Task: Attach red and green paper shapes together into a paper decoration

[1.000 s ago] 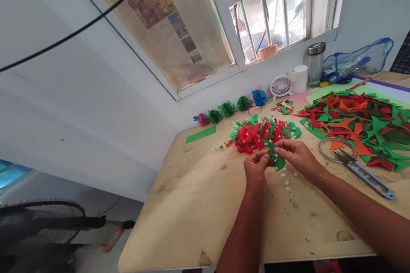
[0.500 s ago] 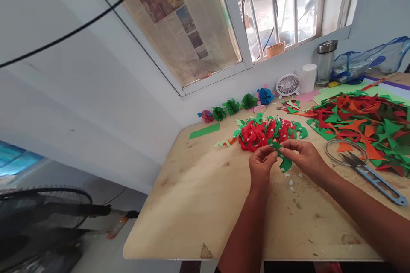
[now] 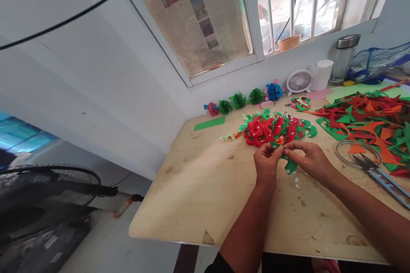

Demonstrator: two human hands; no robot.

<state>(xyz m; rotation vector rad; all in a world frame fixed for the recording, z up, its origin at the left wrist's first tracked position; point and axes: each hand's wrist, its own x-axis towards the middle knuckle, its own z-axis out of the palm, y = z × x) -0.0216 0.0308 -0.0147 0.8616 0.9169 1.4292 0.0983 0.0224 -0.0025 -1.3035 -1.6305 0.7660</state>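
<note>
A curved green paper cutout [image 3: 290,166] with small white squares on it is between my two hands, over the near side of the paper pile. My left hand [image 3: 265,165] is closed, pinching its upper part between thumb and fingers. My right hand [image 3: 310,160] pinches at the same spot, its fingertips almost meeting the left thumb. Whatever lies right between the fingertips is too small to make out. Just behind the hands sits a heap of red and green paper cutouts [image 3: 260,129] dotted with white squares. Loose white squares [image 3: 297,181] lie on the table below.
Thread snips [image 3: 382,179] and a metal ring [image 3: 340,158] lie right of my right hand, beside many paper scraps [image 3: 368,113]. Along the wall stand paper figures [image 3: 238,100], a small white fan [image 3: 299,82] and a glass bottle [image 3: 344,59]. A green strip [image 3: 209,123] lies far left.
The view has shifted, so the table appears farther right. Both hands keep hold of the green cutout, and my right fingertips have come closer to the left ones.
</note>
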